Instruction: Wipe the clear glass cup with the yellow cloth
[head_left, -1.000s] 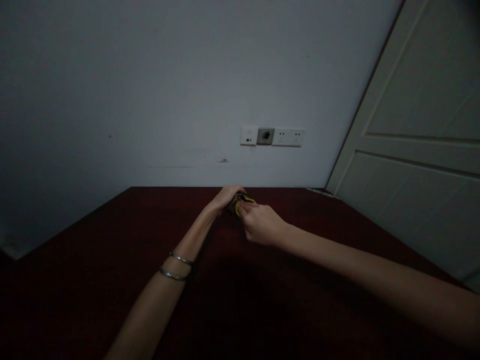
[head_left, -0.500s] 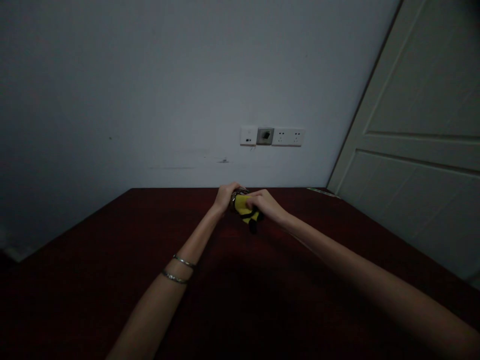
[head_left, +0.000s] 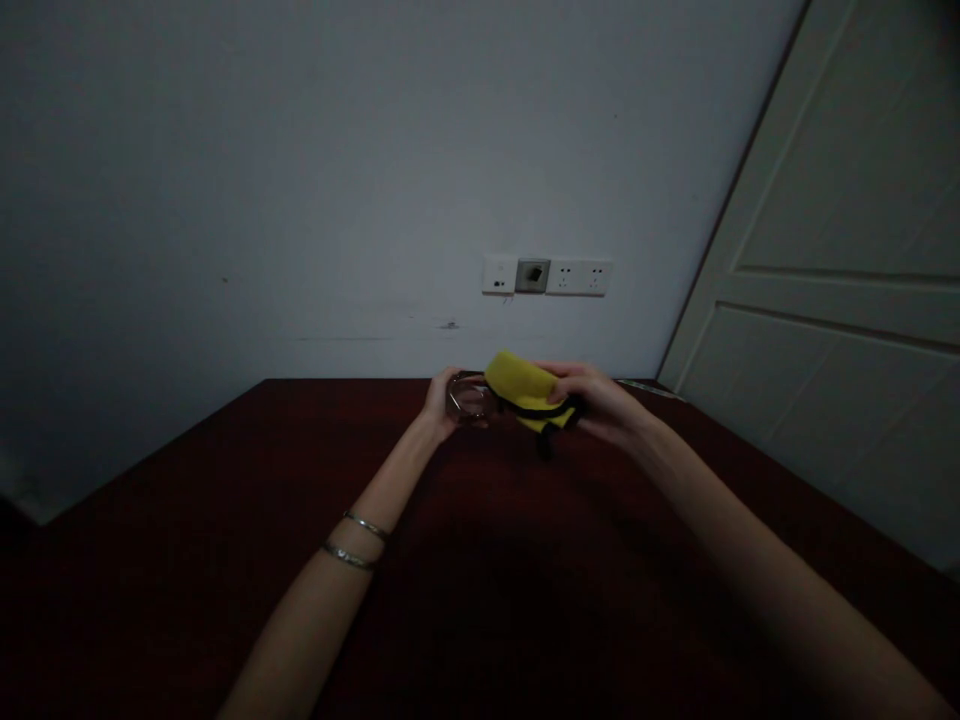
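At mid-frame, the left hand [head_left: 440, 400] curls around a clear glass [head_left: 471, 400], presumably to steady it; just right of that, the right hand [head_left: 600, 398] grips a black-edged yellow cloth [head_left: 519, 382] by its right end (likely leaving the left end free).

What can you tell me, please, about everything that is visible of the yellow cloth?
The yellow cloth looks like soft fabric, bright yellow with a black band across its lower part and a dark piece hanging below. It seems folded or bunched, sloping down toward the right. The right hand holds its right end, thumb in front. Its left end is beside the clear vessel in the left hand; whether they touch is unclear. It appears raised above the dark red table.
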